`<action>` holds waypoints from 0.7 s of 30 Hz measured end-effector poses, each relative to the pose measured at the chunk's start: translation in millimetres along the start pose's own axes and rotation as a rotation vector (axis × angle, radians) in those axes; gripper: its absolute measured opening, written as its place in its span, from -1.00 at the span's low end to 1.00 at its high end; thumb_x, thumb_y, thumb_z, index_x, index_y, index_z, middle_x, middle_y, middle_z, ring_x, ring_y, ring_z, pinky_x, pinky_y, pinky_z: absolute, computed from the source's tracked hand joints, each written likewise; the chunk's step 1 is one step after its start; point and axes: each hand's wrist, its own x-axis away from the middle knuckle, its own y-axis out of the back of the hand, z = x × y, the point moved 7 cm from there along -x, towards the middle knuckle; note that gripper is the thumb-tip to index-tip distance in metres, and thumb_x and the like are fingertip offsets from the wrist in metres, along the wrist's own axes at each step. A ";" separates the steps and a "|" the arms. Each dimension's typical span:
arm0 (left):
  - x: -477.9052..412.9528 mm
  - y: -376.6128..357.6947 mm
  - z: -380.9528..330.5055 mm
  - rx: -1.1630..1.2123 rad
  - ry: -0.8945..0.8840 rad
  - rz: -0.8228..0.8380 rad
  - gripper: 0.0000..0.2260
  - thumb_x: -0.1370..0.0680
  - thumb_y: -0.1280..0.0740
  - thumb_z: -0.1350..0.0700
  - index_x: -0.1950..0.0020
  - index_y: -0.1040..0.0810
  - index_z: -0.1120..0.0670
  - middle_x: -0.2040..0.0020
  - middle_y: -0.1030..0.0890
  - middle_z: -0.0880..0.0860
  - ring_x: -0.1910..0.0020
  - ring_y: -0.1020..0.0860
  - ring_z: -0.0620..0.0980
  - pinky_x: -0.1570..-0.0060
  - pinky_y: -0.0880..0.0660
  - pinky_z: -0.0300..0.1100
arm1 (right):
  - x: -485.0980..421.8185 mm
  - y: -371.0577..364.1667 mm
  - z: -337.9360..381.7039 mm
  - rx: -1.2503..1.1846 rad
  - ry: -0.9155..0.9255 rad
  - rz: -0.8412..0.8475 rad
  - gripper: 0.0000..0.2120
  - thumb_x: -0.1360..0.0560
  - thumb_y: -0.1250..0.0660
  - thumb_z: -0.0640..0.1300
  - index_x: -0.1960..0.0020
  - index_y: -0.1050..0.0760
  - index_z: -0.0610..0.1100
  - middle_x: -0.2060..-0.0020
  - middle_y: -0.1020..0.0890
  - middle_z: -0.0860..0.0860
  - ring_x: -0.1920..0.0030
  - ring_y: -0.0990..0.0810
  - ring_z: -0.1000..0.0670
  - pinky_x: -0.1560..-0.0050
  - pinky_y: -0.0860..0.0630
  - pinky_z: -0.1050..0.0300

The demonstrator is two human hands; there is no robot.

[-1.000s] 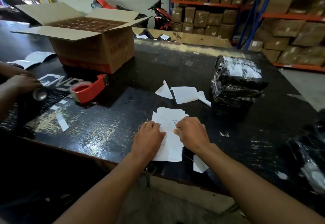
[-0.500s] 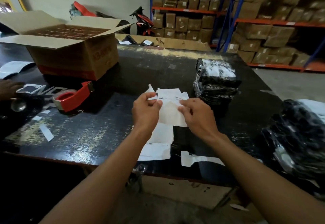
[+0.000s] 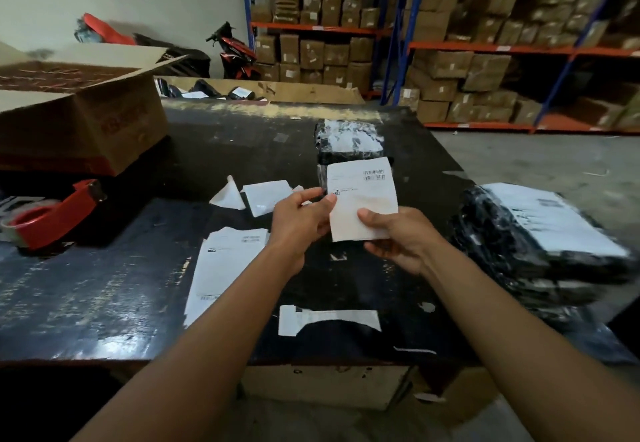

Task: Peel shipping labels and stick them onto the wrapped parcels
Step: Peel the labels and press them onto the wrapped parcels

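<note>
Both hands hold one white shipping label [image 3: 363,195] up above the black table [image 3: 104,296]. My left hand [image 3: 299,221] pinches its left edge, and my right hand [image 3: 398,237] grips its lower right corner with the thumb on top. A stack of labels [image 3: 225,261] lies flat on the table below my left forearm. Behind the held label stands a pile of black wrapped parcels [image 3: 349,141] with a label on top. A second pile of wrapped parcels [image 3: 540,244], also labelled on top, sits at the right edge.
Peeled backing papers [image 3: 256,195] lie crumpled behind my left hand. A red tape dispenser [image 3: 52,216] rests at the left, and an open cardboard box [image 3: 83,112] stands behind it. Paper scraps [image 3: 325,318] lie near the front edge. Shelves of cartons [image 3: 485,60] fill the background.
The label has risen from the stack and shifted right, in front of the far parcel pile. My view has swung right, bringing the right parcel pile into sight.
</note>
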 end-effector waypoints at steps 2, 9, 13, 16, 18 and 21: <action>0.3 -12.5 8.4 -0.067 0.022 0.048 -0.72 -0.55 -0.41 0.08 -0.24 -0.54 0.11 -0.08 -0.67 0.08 -0.05 -0.66 0.01 -0.06 -0.62 -0.07 | -6.3 15.7 3.9 -0.005 0.005 -0.025 -0.80 -0.45 -0.49 -0.21 -0.06 -0.61 -0.12 0.13 -0.73 -0.06 0.12 -0.69 -0.05 0.30 -0.59 0.12; 5.8 -26.0 37.7 -0.159 0.063 0.119 -0.89 -0.55 -0.39 0.13 -0.04 -0.64 0.13 0.08 -0.72 0.07 0.12 -0.67 -0.06 0.03 -0.60 -0.15 | -19.6 39.6 13.1 -0.062 0.032 -0.056 -0.85 -0.47 -0.47 -0.23 0.00 -0.58 -0.10 0.09 -0.69 -0.07 0.11 -0.65 -0.05 0.22 -0.58 0.10; 5.3 -23.3 39.4 -0.173 0.054 0.062 -0.90 -0.55 -0.39 0.16 0.00 -0.66 0.15 0.14 -0.72 0.08 0.20 -0.64 -0.07 0.13 -0.60 -0.19 | -26.9 41.3 12.0 -0.058 0.020 -0.049 -0.83 -0.46 -0.48 -0.23 -0.02 -0.57 -0.10 0.05 -0.69 -0.08 0.07 -0.65 -0.07 0.24 -0.58 0.09; 4.8 -22.8 34.8 -0.206 0.017 0.030 -0.92 -0.54 -0.39 0.20 0.01 -0.66 0.16 0.16 -0.71 0.09 0.23 -0.63 -0.08 0.19 -0.59 -0.24 | -31.3 38.4 11.2 -0.058 0.010 -0.038 -0.85 -0.46 -0.48 -0.23 0.02 -0.56 -0.09 0.06 -0.69 -0.08 0.06 -0.64 -0.07 0.22 -0.57 0.09; 4.9 -23.1 32.1 -0.235 -0.006 0.017 -0.92 -0.53 -0.39 0.23 0.02 -0.66 0.18 0.18 -0.71 0.09 0.24 -0.62 -0.08 0.19 -0.59 -0.25 | -33.1 35.4 10.4 -0.059 0.007 -0.029 -0.85 -0.46 -0.47 -0.23 0.02 -0.55 -0.09 0.06 -0.68 -0.08 0.05 -0.64 -0.08 0.21 -0.57 0.09; 5.5 -24.0 29.8 -0.258 -0.026 0.018 -0.93 -0.54 -0.38 0.24 0.03 -0.65 0.19 0.19 -0.70 0.08 0.26 -0.61 -0.11 0.19 -0.58 -0.27 | -35.1 31.6 8.5 -0.076 -0.005 -0.020 -0.85 -0.46 -0.47 -0.24 0.02 -0.55 -0.10 0.07 -0.68 -0.08 0.05 -0.64 -0.09 0.19 -0.58 0.08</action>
